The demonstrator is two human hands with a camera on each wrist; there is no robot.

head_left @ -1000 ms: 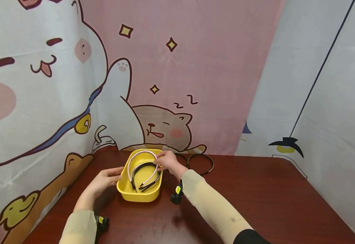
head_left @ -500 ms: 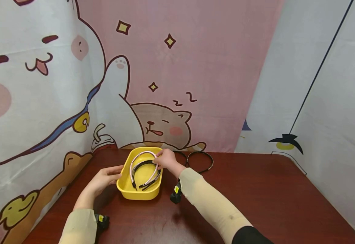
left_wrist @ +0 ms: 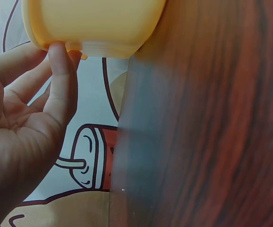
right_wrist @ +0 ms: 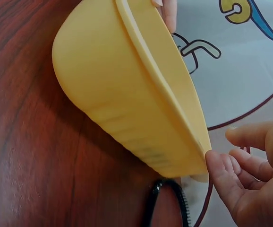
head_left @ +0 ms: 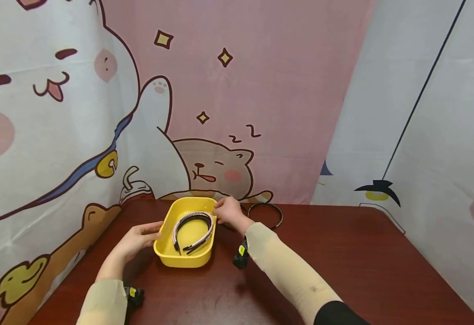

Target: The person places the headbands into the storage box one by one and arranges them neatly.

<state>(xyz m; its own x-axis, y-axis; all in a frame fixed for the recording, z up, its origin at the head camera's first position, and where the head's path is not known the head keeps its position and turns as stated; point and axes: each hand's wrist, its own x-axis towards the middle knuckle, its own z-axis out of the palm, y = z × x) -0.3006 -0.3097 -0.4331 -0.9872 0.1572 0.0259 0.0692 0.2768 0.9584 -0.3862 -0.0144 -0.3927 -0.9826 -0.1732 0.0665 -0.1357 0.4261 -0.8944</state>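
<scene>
A yellow plastic basin (head_left: 185, 261) stands on the table with a pink headband (head_left: 174, 235) and black headbands (head_left: 188, 220) nested inside, their arches toward the back. In the head view my left hand (head_left: 136, 241) touches the basin's left rim with fairly straight fingers. The left wrist view shows its thumb (left_wrist: 61, 80) against the basin wall. Beside the right rim is my right hand (head_left: 230, 212), its fingers loosely bent with nothing between them. Its thumb tip appears close to the rim in the right wrist view; whether they touch, I cannot tell.
To the right of my right hand, a dark headband (head_left: 279, 221) lies on the brown table (head_left: 342, 262), near its back edge. Another dark loop beside it is partly hidden by the hand. A cartoon-printed curtain (head_left: 285, 113) hangs behind the table.
My right hand has let go of the pink headband and drawn slightly right to the rim. The pink headband has dropped down against the black ones. My left hand stays at the left rim.
</scene>
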